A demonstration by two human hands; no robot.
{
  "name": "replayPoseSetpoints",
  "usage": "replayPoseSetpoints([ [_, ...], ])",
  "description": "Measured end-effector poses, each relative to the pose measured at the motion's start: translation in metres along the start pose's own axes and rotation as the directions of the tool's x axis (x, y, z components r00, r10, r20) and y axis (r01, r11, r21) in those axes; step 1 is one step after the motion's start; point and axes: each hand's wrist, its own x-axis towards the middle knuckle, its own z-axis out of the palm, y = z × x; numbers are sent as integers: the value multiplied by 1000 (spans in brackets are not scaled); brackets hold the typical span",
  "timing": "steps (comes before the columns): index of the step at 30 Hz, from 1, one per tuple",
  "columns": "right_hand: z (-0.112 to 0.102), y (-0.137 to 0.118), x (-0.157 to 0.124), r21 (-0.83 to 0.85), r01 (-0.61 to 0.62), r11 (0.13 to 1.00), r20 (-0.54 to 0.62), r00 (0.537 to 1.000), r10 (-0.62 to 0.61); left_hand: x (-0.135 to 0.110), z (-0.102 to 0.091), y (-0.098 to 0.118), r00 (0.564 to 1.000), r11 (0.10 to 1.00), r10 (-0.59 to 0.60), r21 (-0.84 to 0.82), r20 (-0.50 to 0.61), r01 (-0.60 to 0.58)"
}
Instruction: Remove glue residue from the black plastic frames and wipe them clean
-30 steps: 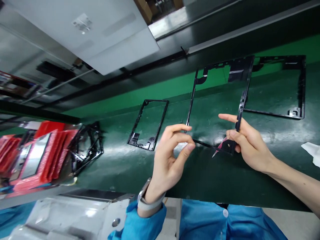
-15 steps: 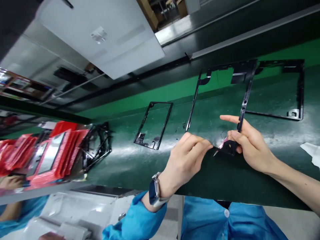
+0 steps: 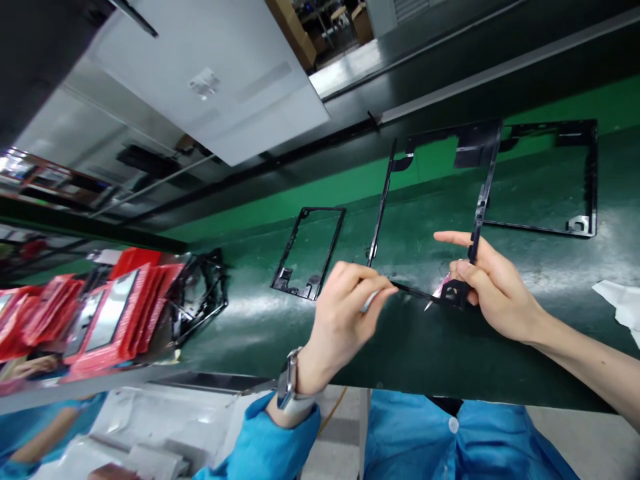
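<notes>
A thin black rectangular frame (image 3: 483,200) is held tilted above the green bench. My right hand (image 3: 500,293) grips its lower right corner between thumb and fingers, with the index finger stretched out to the left. By the same fingers sits a slim pink tool with a pointed metal tip (image 3: 440,290); its kind is unclear. At the frame's lower left corner, my left hand (image 3: 345,313) is closed in a pinch, fingertips against the lower edge. What lies in that pinch, if anything, cannot be made out. The hand hides this corner.
A second black frame (image 3: 593,180) lies behind on the right, a smaller one (image 3: 330,257) to the left. Further left are piled black frames (image 3: 220,303) and red-wrapped panels (image 3: 145,313). White paper (image 3: 623,303) lies at right. Another person's hand (image 3: 37,365) shows far left.
My left hand has slid left along the frame's lower edge, uncovering more of it. My right hand keeps its grip; the view has shifted slightly.
</notes>
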Motion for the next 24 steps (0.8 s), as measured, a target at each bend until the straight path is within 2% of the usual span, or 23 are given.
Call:
replayPoseSetpoints([
  [2, -1, -2, -1, 1, 2, 1000, 2, 1000, -2, -2, -4, -11, 991, 993, -112, 30, -67, 114],
  [4, -2, -3, -1, 0, 7, 1000, 10, 1000, -7, -5, -5, -19, 960, 968, -249, -64, -127, 243],
  [6, -2, -3, -1, -4, 13, 1000, 17, 1000, -13, -6, -3, -17, 924, 897, -362, -318, -124, 308],
  [8, -2, -2, -1, -9, 8, 1000, 19, 1000, -8, -4, 2, -9, 914, 761, -399, -582, -74, 286],
  [10, -2, -1, 0, -2, -7, 1000, 7, 1000, 7, 1, 8, 4, 933, 680, -358, -697, -44, 228],
  [11, -2, 0, 0, 7, -16, 1000, -1, 1000, 16, 4, 11, 10, 951, 702, -308, -684, -40, 199],
  [13, -2, 0, 0, 31, -26, 999, -12, 1000, 26, 8, 17, 18, 982, 817, -186, -562, -38, 133],
  [16, -2, 1, 0, 46, -19, 999, -11, 1000, 19, 10, 23, 22, 998, 930, -57, -364, -6, 51],
  [24, -1, 2, 0, 39, 19, 999, 7, 1000, -19, 5, 32, 18, 994, 953, 42, -304, 98, -10],
])
